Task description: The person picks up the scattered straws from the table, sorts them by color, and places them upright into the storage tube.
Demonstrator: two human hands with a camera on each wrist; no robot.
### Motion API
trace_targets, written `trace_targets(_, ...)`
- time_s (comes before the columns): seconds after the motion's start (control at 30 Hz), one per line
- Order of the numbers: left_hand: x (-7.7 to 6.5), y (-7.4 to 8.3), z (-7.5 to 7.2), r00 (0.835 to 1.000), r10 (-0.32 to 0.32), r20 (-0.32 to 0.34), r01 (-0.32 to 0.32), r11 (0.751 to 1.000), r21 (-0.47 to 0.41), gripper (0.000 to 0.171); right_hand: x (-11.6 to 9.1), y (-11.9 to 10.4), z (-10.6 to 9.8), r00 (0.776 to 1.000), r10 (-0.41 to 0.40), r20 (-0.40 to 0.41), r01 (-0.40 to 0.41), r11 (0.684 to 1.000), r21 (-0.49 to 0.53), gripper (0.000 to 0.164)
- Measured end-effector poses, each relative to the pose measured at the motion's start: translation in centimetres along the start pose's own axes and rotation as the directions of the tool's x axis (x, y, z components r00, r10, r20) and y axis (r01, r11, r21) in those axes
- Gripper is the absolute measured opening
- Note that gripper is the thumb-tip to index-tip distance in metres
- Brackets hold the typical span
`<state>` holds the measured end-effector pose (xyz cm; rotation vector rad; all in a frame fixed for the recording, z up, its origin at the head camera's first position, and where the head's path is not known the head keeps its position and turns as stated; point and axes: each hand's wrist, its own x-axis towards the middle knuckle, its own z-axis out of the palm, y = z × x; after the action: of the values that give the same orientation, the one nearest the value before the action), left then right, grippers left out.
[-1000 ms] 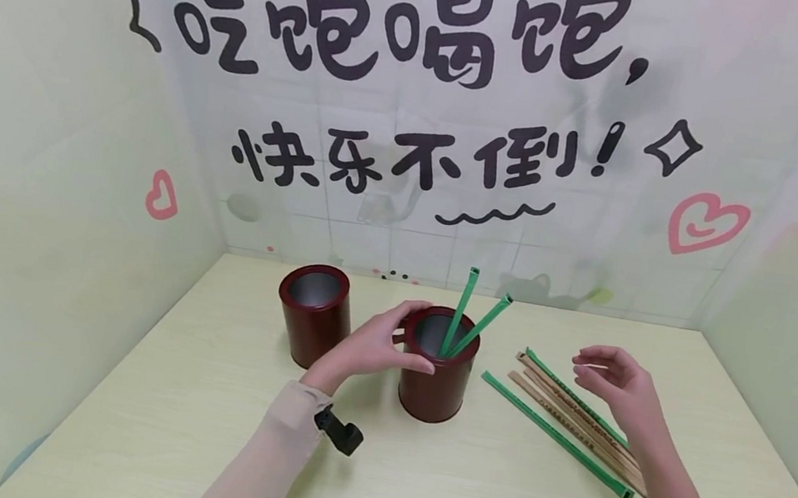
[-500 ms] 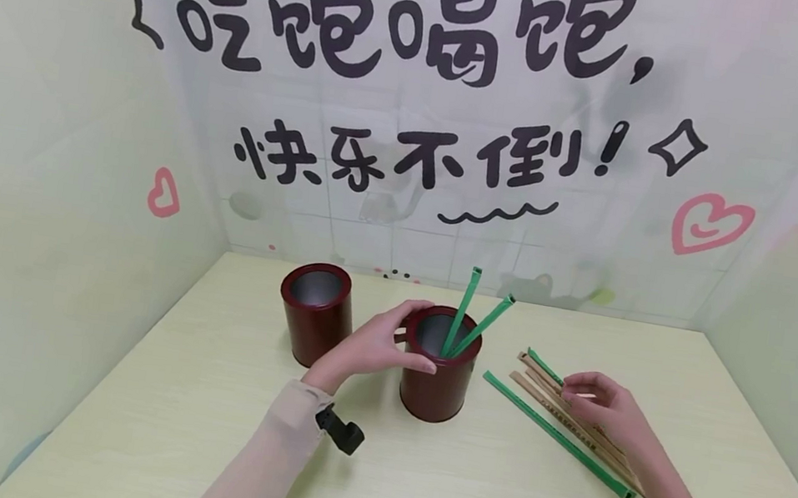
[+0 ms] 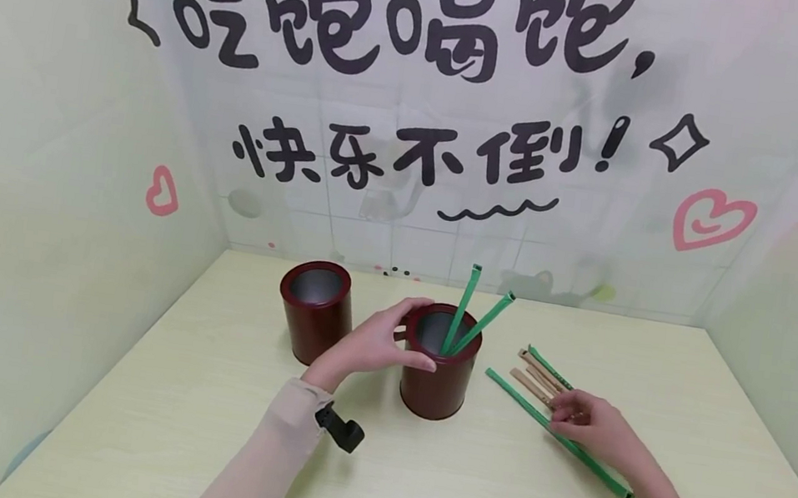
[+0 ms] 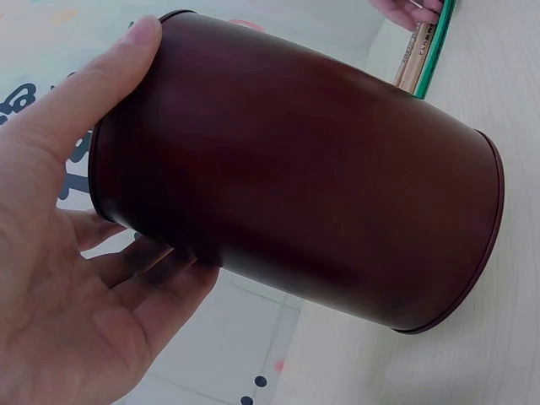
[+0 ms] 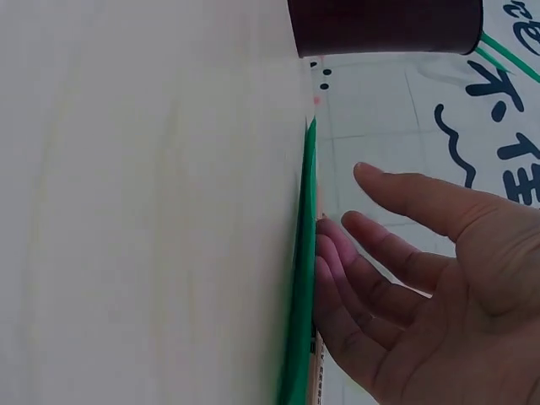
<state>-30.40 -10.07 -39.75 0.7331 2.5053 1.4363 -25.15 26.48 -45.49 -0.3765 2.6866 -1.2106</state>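
Observation:
My left hand (image 3: 381, 342) grips the upper part of a dark red canister (image 3: 433, 392), thumb in front and fingers at the back. Two long green stick-like packets (image 3: 463, 308) lean upright inside that canister. Over at the right, my right hand (image 3: 598, 431) is low over a loose pile of similar packets. In the right wrist view its thumb stands well apart from its bent fingers (image 5: 354, 295), which reach beside a green packet (image 5: 297, 337). Brown packets (image 3: 530, 387) lie partly hidden under this hand. A nearer green packet (image 3: 519, 399) passes beneath it.
A second dark red canister (image 3: 316, 331) stands to the left, behind my left forearm. Pale wood tabletop (image 3: 458, 492) runs up to a printed back wall (image 3: 385, 239). Side walls enclose it left and right.
My right hand has come down and toward the near side, from above the far green packet to over the brown ones. My left hand keeps its hold on the canister.

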Motion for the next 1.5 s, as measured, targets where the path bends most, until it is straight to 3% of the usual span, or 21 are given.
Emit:
trace_targets(0.23,0.0,0.0,0.0,1.000,0.002,0.000,-0.002,1.000,-0.003,0.086,0.1,-0.4,0.5,0.998,-0.046,0.042,0.051,0.991,-0.120,0.022)
trace_targets(0.6,0.0,0.1,0.0,1.000,0.000,0.001,0.000,1.000,-0.003,0.085,0.1,-0.8,0.4,0.994,-0.062,0.087,0.070,0.993,-0.091,0.013)
trace_targets(0.97,0.0,0.1,0.0,1.000,-0.007,0.001,0.007,1.000,-0.002,0.086,-0.3,-2.9,-0.7,0.997,-0.078,-0.018,0.079,0.996,0.047,0.019)
trace_targets(1.27,0.0,0.1,0.0,1.000,-0.008,0.002,0.008,1.000,-0.008,0.086,-0.3,-4.9,-1.6,0.981,-0.160,-0.110,0.173,0.978,0.115,0.019)
trace_targets(1.5,0.0,0.2,0.0,1.000,-0.009,0.002,0.009,1.000,-0.012,0.085,-0.2,-6.6,-1.9,0.969,-0.168,-0.183,0.199,0.966,0.166,0.023)
